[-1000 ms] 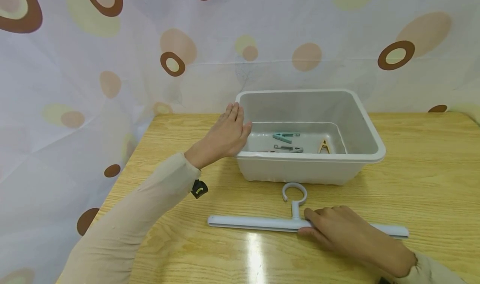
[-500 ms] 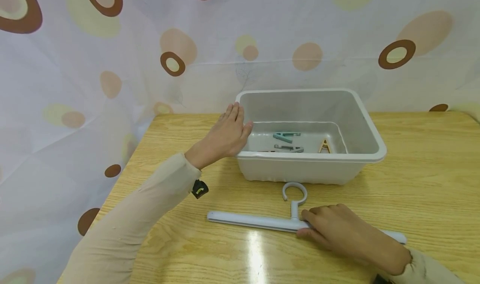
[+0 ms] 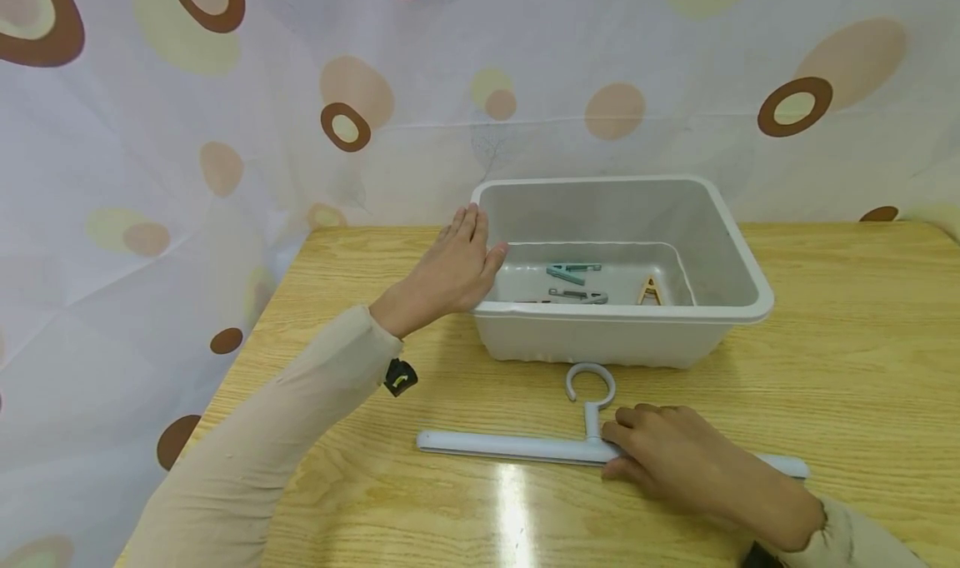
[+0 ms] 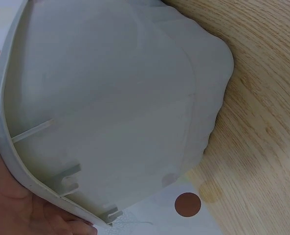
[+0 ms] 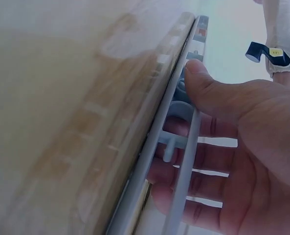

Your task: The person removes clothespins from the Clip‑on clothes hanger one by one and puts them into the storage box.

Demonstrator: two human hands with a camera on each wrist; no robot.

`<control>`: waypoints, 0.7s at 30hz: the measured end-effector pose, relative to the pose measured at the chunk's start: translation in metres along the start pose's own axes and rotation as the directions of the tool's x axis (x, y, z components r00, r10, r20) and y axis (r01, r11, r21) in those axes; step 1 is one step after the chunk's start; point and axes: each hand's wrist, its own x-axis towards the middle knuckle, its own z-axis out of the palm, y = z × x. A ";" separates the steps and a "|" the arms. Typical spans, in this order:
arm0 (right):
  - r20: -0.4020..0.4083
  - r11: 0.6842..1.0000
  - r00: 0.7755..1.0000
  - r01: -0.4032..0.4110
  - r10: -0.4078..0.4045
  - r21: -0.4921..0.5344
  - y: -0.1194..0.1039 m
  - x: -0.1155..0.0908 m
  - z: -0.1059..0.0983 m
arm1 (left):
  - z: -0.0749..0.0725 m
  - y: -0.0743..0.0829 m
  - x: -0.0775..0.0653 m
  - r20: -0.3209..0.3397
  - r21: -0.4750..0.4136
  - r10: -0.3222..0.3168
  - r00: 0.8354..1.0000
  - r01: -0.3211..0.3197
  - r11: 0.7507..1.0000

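Observation:
On the table lies a pale grey plastic clothes hanger point(image 3: 517, 447), a long bar with an open round hook point(image 3: 589, 370) pointing away from me. My right hand point(image 3: 675, 460) grips the bar just right of the hook's stem. In the right wrist view, the thumb presses one side of the hanger point(image 5: 186, 161) while the fingers curl at the other. A light grey basin point(image 3: 600, 335) stands behind the hanger. My left hand point(image 3: 453, 268) rests on its left rim with straight fingers; in the left wrist view the palm lies over that basin's edge point(image 4: 17, 166).
Inside the basin lie a teal clothespin point(image 3: 570, 271), a grey clothespin point(image 3: 588, 296) and a yellow one point(image 3: 650, 291). The front rim partly hides a reddish piece. A patterned curtain point(image 3: 420, 168) hangs along the back and left of the wooden table point(image 3: 840, 368).
The hanger's bar tipped slightly, left end up, half a second ago and is nearly level again now. My right hand shifted slightly with it. The left hand and the basin stay put.

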 end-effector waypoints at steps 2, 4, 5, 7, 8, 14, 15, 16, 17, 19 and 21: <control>0.002 1.000 1.000 0.011 -0.011 -0.011 0.000 0.000 0.000 | 0.000 0.000 0.000 0.003 -0.002 -0.002 1.000 0.002 1.000; -0.002 1.000 1.000 0.022 -0.022 -0.020 0.000 0.000 0.000 | 0.000 0.000 0.000 0.007 -0.002 -0.005 1.000 0.005 1.000; -0.003 1.000 1.000 0.024 -0.024 -0.020 0.001 0.001 0.000 | 0.000 0.000 0.000 0.009 -0.003 -0.007 1.000 0.007 1.000; 0.001 1.000 1.000 0.024 -0.024 -0.019 0.001 0.001 0.000 | 0.000 0.000 0.000 0.011 -0.006 -0.011 1.000 0.011 1.000; 0.004 1.000 1.000 0.021 -0.021 -0.016 0.001 0.001 0.000 | -0.001 0.000 0.000 0.012 -0.008 -0.013 1.000 0.013 1.000; 0.018 1.000 1.000 -0.001 0.001 -0.001 0.001 0.001 0.000 | 0.000 0.000 0.001 0.013 -0.025 -0.017 1.000 0.017 1.000; 0.017 1.000 1.000 -0.003 0.003 0.000 0.001 0.001 0.000 | 0.000 0.000 0.001 0.013 -0.028 -0.016 1.000 0.017 0.999; 0.017 1.000 1.000 -0.006 0.006 0.002 0.001 0.001 0.000 | 0.000 0.000 0.002 0.013 -0.031 -0.015 1.000 0.016 0.999; 0.019 1.000 1.000 -0.008 0.008 0.004 0.001 0.001 0.000 | 0.000 0.000 0.002 0.012 -0.034 -0.014 1.000 0.014 0.999; 0.028 1.000 1.000 -0.014 0.014 0.010 0.001 0.001 0.000 | 0.001 0.000 0.003 0.012 -0.038 -0.010 1.000 0.011 0.999; 0.038 1.000 0.999 -0.019 0.018 0.017 0.001 0.001 0.000 | 0.001 0.000 0.003 0.009 -0.043 -0.007 1.000 0.007 0.999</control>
